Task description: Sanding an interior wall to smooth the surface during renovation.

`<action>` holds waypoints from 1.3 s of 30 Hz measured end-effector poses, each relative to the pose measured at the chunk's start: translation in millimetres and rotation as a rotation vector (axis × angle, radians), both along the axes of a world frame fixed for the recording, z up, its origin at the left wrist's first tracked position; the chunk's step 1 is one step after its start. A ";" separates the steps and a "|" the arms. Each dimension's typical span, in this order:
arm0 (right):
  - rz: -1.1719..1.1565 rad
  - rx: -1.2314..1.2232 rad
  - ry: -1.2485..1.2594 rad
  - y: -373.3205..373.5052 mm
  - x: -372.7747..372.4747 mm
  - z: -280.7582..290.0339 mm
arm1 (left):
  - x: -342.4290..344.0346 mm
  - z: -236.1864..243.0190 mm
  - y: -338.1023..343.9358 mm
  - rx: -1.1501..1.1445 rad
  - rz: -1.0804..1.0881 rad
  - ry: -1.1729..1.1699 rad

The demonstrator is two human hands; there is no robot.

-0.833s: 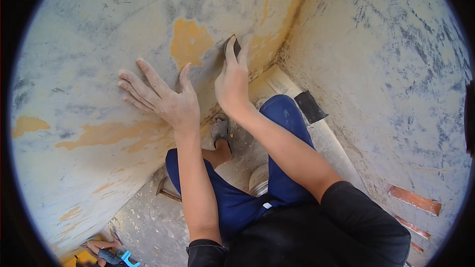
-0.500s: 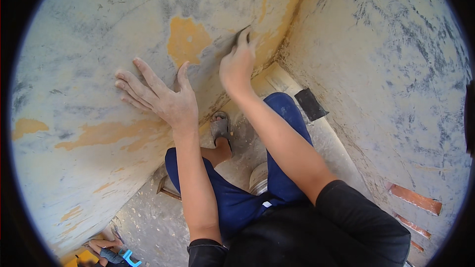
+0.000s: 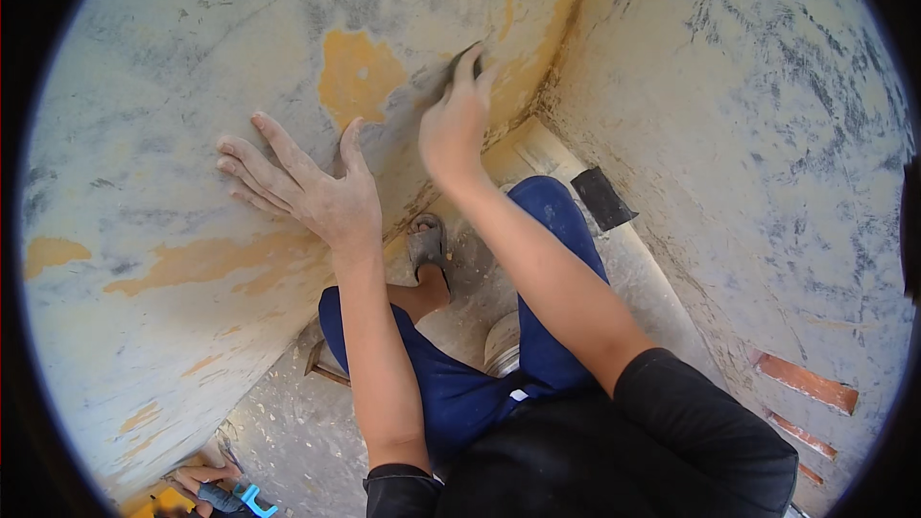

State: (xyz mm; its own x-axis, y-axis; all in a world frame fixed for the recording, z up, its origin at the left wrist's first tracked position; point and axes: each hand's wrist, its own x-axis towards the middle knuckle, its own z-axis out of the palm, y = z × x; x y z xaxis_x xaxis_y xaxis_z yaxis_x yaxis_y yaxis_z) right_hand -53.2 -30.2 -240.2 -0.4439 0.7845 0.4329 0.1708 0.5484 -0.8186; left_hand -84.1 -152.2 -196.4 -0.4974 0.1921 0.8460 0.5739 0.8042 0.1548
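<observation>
My left hand [image 3: 324, 194] lies against the patchy grey-white wall [image 3: 201, 86], its dusty fingers spread and thumb pointing up. Just above the thumb is a bare orange-yellow patch [image 3: 355, 77]. To the right, near the wall corner, my right hand [image 3: 455, 134] presses a dark, thin piece of sandpaper [image 3: 463, 59] to the same wall. Its fingers are bent over the sheet and somewhat blurred, and most of the sheet is hidden under them.
A second scuffed wall [image 3: 729, 134] meets this one at right. A black sheet [image 3: 602, 199] lies on the ledge at its foot. Between my knees is a round pale container [image 3: 503, 345]. Exposed brick slots [image 3: 811, 384] show lower right. Another person [image 3: 216, 489] is at bottom left.
My right hand has shifted slightly left with the sandpaper along the wall. My left hand stays spread on the wall; the whole view has moved only slightly.
</observation>
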 end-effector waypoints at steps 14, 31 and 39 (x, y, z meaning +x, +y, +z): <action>0.069 0.033 -0.054 -12.9 7.8 5.2 | -1.5 -1.6 -1.4 -0.008 0.013 -0.009; -0.016 -0.058 0.061 -0.9 -1.4 8.2 | 0.5 -3.6 -0.3 -0.004 -0.009 0.001; -0.046 -0.166 0.093 5.0 -4.0 14.5 | -2.5 -3.1 0.8 0.005 -0.014 -0.002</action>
State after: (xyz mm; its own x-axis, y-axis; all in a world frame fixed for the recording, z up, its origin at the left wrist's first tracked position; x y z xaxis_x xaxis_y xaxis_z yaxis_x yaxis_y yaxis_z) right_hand -57.3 -25.2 -225.7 -0.3701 0.8671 0.3335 0.1120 0.3981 -0.9105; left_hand -86.5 -151.5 -199.6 -0.4967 0.1952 0.8457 0.5850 0.7951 0.1600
